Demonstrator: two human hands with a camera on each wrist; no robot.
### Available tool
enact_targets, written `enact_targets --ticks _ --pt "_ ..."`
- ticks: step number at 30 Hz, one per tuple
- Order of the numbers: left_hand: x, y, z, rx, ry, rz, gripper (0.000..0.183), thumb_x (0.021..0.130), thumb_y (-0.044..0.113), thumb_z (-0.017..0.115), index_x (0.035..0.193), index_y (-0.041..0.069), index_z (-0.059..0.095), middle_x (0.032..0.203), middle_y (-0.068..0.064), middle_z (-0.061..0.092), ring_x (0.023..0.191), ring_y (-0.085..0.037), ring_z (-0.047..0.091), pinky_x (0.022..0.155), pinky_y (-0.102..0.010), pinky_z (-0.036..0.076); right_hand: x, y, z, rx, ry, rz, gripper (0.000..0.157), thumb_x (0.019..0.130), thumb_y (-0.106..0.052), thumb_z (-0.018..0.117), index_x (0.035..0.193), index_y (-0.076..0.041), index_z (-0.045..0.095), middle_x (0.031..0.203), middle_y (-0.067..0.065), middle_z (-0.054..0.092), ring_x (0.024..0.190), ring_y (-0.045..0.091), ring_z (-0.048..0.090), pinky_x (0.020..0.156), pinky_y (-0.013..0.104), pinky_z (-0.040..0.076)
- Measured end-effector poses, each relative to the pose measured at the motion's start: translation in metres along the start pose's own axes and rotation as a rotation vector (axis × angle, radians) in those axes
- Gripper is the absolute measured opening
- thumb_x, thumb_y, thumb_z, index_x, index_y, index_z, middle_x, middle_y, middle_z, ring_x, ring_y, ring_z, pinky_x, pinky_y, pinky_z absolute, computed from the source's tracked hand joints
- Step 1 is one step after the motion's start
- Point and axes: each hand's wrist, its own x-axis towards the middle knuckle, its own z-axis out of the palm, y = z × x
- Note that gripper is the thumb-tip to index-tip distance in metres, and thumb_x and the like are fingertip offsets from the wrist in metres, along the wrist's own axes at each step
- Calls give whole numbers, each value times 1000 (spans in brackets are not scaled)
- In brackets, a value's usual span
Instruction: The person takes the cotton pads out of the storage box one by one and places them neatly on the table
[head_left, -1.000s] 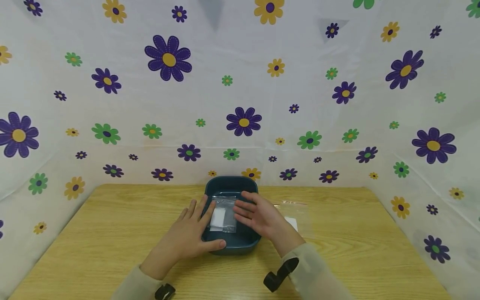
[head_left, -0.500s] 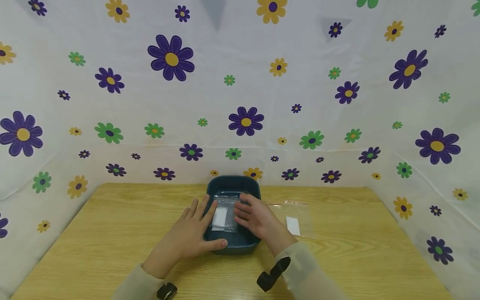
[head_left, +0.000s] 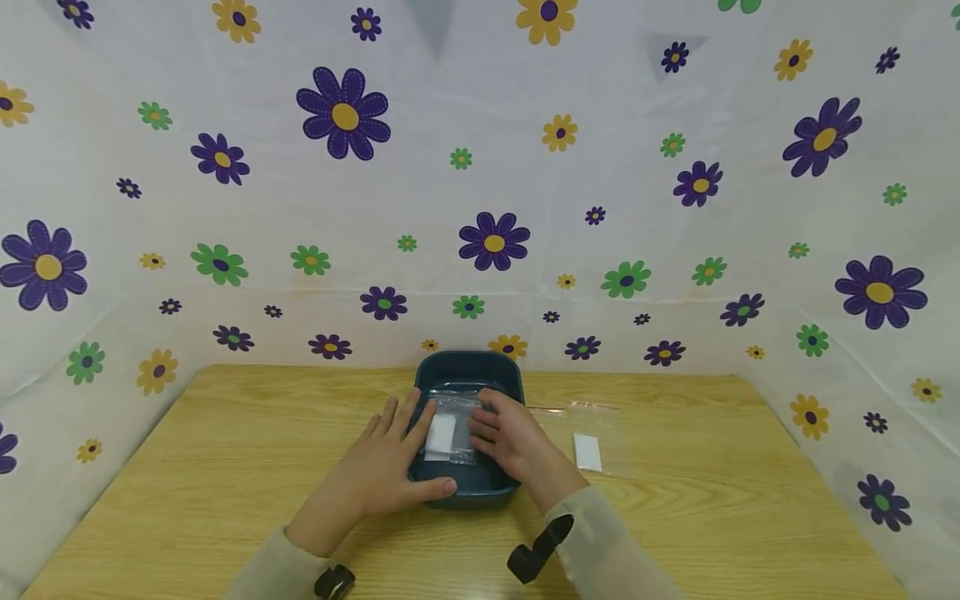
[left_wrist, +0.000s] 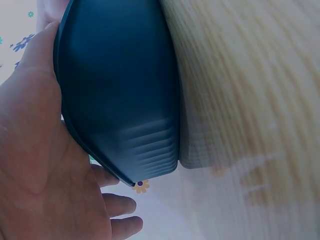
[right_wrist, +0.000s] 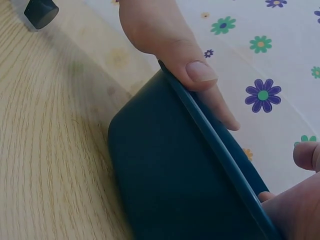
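A dark teal plastic bin (head_left: 487,479) stands on the table in front of me. My left hand (head_left: 378,467) lies over its left rim with fingers straight and spread; the left wrist view has the palm along the bin's edge. In the right wrist view, the left thumb (right_wrist: 192,70) reaches over the near rim. Inside the bin lies a clear zip bag (head_left: 465,450) with a white rectangular piece (head_left: 440,435) at its left. My right hand (head_left: 513,442) reaches over the right rim, fingers loosely bent, fingertips at the bag's right edge.
To the right of the bin lies another clear zip bag (head_left: 615,437) with a small white rectangle (head_left: 588,452). A red zip strip (head_left: 549,411) shows beside it, partly behind the right hand. A flower-print cloth (head_left: 420,192) hangs behind the wooden table (head_left: 255,467).
The right hand and forearm have shifted slightly left and down, uncovering the white rectangle on the table. The left hand stays in place on the bin.
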Motion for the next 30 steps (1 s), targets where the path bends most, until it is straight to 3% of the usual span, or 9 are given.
enact_targets --ticks 8,17,24,30 --pt "0 0 -1 8 6 7 114 78 88 46 161 14 19 167 -16 7 150 -48 11 117 -64 21 2 4 3 -111 58 -65 64 101 -24 50 157 -3 25 159 29 25 148 46 21 119 59 20" --pt "1 -1 1 12 -9 8 115 78 90 43 161 15 17 168 -15 5 151 -47 9 118 -63 20 4 8 4 -117 81 -87 64 102 -24 50 157 -3 24 158 29 27 145 43 32 116 54 31" --pt "0 0 0 7 1 10 114 79 89 44 161 14 17 168 -15 5 151 -47 10 117 -63 20 5 9 6 -141 105 -83 60 101 -26 53 153 -5 33 144 21 52 124 30 57 100 42 47" --pt "0 -1 0 3 -10 7 115 78 90 43 161 14 16 168 -15 4 151 -47 9 118 -63 20 7 11 8 -170 81 -76 57 101 -23 53 151 -3 37 139 19 55 115 25 59 96 40 50"
